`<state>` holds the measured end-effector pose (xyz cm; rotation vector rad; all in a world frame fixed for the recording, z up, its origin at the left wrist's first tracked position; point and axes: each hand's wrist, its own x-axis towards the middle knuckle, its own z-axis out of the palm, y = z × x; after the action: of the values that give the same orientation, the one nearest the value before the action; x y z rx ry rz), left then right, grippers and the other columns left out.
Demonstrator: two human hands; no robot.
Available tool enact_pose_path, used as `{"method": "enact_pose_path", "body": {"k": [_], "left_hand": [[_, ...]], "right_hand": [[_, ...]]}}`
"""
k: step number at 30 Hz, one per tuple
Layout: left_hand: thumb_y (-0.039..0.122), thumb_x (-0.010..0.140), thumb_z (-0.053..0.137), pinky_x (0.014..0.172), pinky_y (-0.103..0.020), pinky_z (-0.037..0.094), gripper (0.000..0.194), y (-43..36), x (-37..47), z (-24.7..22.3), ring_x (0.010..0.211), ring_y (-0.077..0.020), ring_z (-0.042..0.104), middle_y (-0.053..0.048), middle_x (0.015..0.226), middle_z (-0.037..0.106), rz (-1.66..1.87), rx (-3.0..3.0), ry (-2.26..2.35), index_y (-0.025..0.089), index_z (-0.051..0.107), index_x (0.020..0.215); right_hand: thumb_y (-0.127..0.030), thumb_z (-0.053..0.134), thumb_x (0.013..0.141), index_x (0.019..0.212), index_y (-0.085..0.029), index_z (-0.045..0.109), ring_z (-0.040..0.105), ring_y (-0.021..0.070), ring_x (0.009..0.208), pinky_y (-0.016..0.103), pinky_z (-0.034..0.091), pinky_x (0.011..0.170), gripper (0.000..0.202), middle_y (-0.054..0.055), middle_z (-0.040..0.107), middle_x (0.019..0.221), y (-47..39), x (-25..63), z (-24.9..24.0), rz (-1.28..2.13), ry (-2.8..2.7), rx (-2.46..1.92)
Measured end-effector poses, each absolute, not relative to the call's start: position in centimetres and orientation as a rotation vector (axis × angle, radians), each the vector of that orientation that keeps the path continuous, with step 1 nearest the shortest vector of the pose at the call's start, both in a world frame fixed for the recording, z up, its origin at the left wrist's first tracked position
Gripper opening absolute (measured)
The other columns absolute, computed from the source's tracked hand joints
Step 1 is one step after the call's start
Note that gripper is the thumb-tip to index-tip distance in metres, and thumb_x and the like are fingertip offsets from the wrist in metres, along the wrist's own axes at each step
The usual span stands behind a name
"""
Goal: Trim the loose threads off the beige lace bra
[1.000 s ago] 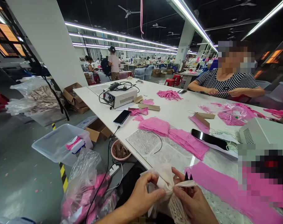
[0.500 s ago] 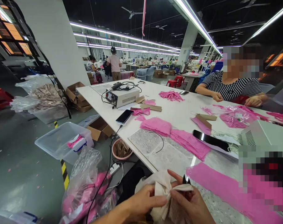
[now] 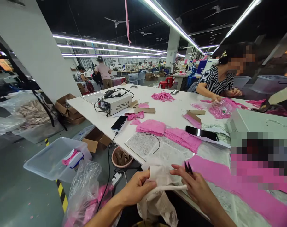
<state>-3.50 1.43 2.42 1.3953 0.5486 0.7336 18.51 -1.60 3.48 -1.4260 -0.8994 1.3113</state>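
Cream fabric (image 3: 159, 176) hangs in front of me at the table's near edge, partly spread. My left hand (image 3: 136, 187) pinches it between thumb and fingers. A narrow strip of it runs across to my right hand (image 3: 196, 186), whose fingers are bent around small black-tipped snips (image 3: 188, 167); the tips point up and the handles are hidden in the palm. Right of my right hand a long pink fabric piece (image 3: 212, 170) lies on the table. Beyond the hands are stacked pink pieces (image 3: 150, 127).
The white table (image 3: 105, 121) bears a grey-white control box (image 3: 117, 104), a phone (image 3: 119, 123), another phone (image 3: 201, 133) and a pale green machine (image 3: 259, 123). A person in stripes (image 3: 214, 80) sits across, one hand on a plastic bag. Bins (image 3: 58, 157) and a basket (image 3: 121, 157) stand left.
The bunched cream fabric is now opened out, and my right hand has moved slightly away from my left. The view has turned right. The person across has reached toward the plastic bag.
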Motion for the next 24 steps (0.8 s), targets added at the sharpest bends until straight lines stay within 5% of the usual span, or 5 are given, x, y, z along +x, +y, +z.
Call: {"method": "enact_pose_path", "body": {"k": [4, 11, 17, 24], "left_hand": [[0.043, 0.084, 0.06, 0.084, -0.029, 0.04, 0.042, 1.9, -3.6, 2.7, 0.093, -0.0207, 0.053, -0.007, 0.1, 0.061, 0.658, 1.466, 0.499, 0.015, 0.061, 0.115], [0.042, 0.074, 0.072, 0.073, -0.025, 0.043, 0.067, 2.2, -3.7, 2.2, 0.08, -0.0156, 0.053, -0.006, 0.096, 0.059, 0.633, 1.267, 0.449, 0.016, 0.046, 0.13], [0.053, 0.062, 0.076, 0.054, -0.02, 0.033, 0.047, 2.5, -3.9, 1.2, 0.054, -0.009, 0.042, -0.001, 0.064, 0.054, 0.513, 1.086, 0.645, 0.009, 0.07, 0.078], [0.055, 0.072, 0.067, 0.071, -0.026, 0.039, 0.046, 2.6, -2.8, 1.6, 0.074, -0.0172, 0.051, -0.005, 0.078, 0.062, 0.695, 1.15, 0.546, 0.012, 0.072, 0.085]], "right_hand": [[-0.045, 0.072, 0.069, 0.093, -0.016, 0.072, 0.061, 0.0221, 0.084, 0.03, 0.049, 0.075, 0.038, 0.007, 0.07, 0.088, -1.4, 17.2, 3.9, 1.567, -1.15, -1.216], [-0.038, 0.079, 0.061, 0.074, -0.015, 0.065, 0.053, 0.0132, 0.057, 0.025, 0.044, 0.058, 0.03, -0.001, 0.06, 0.061, -0.7, 16.3, 3.9, 1.7, -0.864, -1.099], [-0.041, 0.083, 0.054, 0.068, -0.015, 0.059, 0.045, 0.0092, 0.052, 0.02, 0.036, 0.048, 0.038, -0.004, 0.053, 0.056, 0.4, 17.3, 5.6, 1.564, -0.899, -1.25], [-0.046, 0.081, 0.055, 0.071, -0.015, 0.063, 0.049, 0.0122, 0.055, 0.023, 0.038, 0.051, 0.039, -0.001, 0.059, 0.06, 1.3, 17.5, 5.9, 1.494, -0.989, -1.314]]}}
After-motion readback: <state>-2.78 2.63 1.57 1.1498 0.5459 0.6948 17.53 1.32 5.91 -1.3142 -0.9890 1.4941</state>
